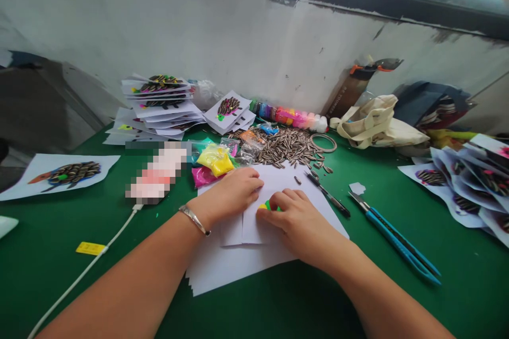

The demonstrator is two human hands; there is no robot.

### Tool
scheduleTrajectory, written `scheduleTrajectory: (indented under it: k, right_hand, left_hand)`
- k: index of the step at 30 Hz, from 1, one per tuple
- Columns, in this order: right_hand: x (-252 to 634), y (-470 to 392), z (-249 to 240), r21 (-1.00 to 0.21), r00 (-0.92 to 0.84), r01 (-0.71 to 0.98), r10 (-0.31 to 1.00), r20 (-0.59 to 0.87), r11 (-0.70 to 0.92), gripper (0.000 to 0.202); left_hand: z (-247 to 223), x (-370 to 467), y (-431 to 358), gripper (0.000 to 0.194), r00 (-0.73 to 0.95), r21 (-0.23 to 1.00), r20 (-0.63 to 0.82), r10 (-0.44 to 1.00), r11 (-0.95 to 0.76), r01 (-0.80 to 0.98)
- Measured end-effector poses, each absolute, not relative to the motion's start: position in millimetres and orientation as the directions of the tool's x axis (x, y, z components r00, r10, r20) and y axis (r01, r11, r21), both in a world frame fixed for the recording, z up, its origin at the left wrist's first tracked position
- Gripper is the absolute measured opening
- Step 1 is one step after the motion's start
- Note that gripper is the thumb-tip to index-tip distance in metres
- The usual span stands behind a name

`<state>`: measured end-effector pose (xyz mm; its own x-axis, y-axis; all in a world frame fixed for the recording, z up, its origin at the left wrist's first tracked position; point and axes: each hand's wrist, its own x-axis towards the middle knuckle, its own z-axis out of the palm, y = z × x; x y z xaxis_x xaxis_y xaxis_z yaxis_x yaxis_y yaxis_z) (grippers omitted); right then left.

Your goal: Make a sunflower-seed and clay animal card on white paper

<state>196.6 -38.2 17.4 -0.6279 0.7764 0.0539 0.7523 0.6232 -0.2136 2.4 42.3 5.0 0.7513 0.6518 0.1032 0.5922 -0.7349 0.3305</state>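
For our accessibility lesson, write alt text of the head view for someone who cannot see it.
A person's right hand is at a small yellow-and-green piece on white paper, the left hand beside it. Striped seeds lie heaped beyond on a green table, with blue tweezers to the right.

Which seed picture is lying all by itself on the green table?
The seed picture at the far left, with the pointed orange end. The others overlap in piles.

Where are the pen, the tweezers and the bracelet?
Pen (328, 195): head view, on the middle of its dark barrel.
Tweezers (392, 242): head view, on the blue part, about midway along.
Bracelet (194, 219): head view, on the silver band.
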Motion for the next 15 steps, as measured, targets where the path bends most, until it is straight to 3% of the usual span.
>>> scheduleTrajectory:
  k: [7,15]
  right_hand:
    - [197.9,-36.6,18.5,-0.186,-0.62,0.765,0.783,0.043,0.616,0.029]
    - [201.1,-36.4,19.5,-0.246,-0.614,0.761,0.789,0.025,0.6,0.031]
  left_hand:
    - [3.9,2.4,43.5,0.014,0.749,0.335,0.109,0.653,-0.734,0.591]
    - [5.5,2.6,42.3,0.014,0.749,0.342,0.099,0.655,-0.729,0.592]
